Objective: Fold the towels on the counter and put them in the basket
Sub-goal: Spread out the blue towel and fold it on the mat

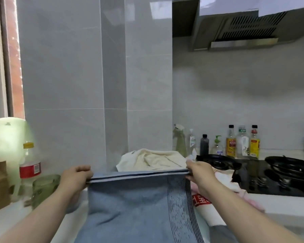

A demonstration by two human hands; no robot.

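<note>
A blue towel (130, 204) hangs doubled above the counter (279, 206), its folded top edge stretched taut and level between the two hands, the rest draping down toward the person. Behind it a cream towel (151, 161) lies crumpled against the wall. The left hand (75, 178) pinches the left corner and the right hand (199, 174) the right, fingers curled over both layers.
</note>
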